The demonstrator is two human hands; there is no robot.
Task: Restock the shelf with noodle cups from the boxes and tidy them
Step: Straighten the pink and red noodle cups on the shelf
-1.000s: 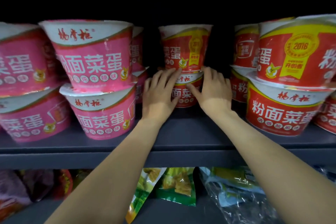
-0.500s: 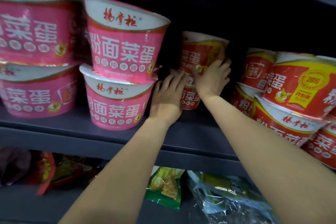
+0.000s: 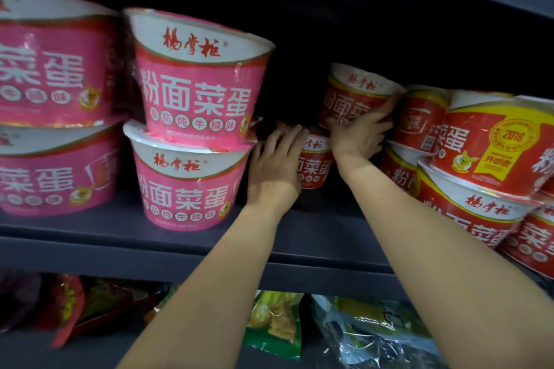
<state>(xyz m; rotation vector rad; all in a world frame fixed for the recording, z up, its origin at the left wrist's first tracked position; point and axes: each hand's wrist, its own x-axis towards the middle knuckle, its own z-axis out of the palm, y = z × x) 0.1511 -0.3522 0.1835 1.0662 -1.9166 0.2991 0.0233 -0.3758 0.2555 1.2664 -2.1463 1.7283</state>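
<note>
Both arms were reaching deep into the grey shelf (image 3: 314,237), toward a red two-cup stack at the back, just right of centre. The right hand (image 3: 358,133) was wrapped around the front of the upper red cup (image 3: 355,93), fingers spread and curled across its wrapper, and that cup sat tilted, its top leaning away to the right. Below it stood the lower red cup (image 3: 314,162), and the left hand (image 3: 274,169) lay against its left side with fingers straight and relaxed, touching rather than gripping. Left of centre, a pink stack stood near the shelf's front edge: the upper pink cup (image 3: 198,81) sat on the lower pink cup (image 3: 187,183), leaning slightly. More pink cups (image 3: 54,93) filled the far left of the frame, two high. On the right side, red cups with a yellow badge (image 3: 491,147) were piled close to the front and looked crowded and uneven. Just behind them, another red cup (image 3: 419,120) nearly touched the fingers of the right hand. Along the bottom of the frame, on the shelf below, lay snack bags (image 3: 275,323) in green and clear plastic.
</note>
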